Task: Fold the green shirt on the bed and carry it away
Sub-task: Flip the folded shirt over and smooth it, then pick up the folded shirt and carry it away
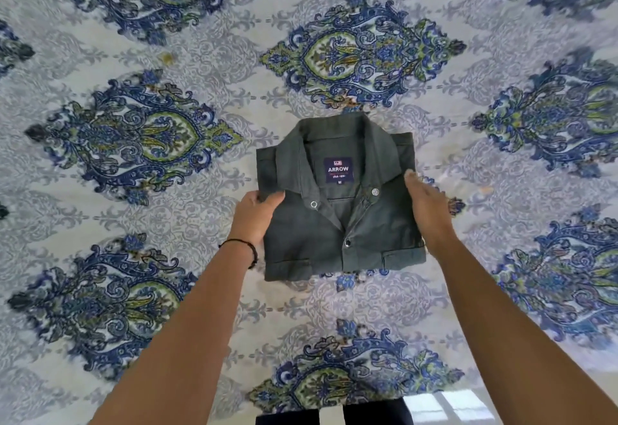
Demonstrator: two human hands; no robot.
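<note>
The dark green shirt [337,234] lies folded into a compact square on the patterned bedsheet [140,170], collar up, with a blue label showing inside the neck. My left hand [255,215] grips the shirt's left edge, thumb on top of the fabric. A black band circles that wrist. My right hand [426,209] rests against the shirt's right edge with the fingers stretched along it; whether they curl under the fabric is hidden.
The white bedsheet with blue and green paisley medallions fills nearly the whole view. At the bottom, the bed's near edge meets a shiny floor [444,406], and my dark trousers [291,416] show there.
</note>
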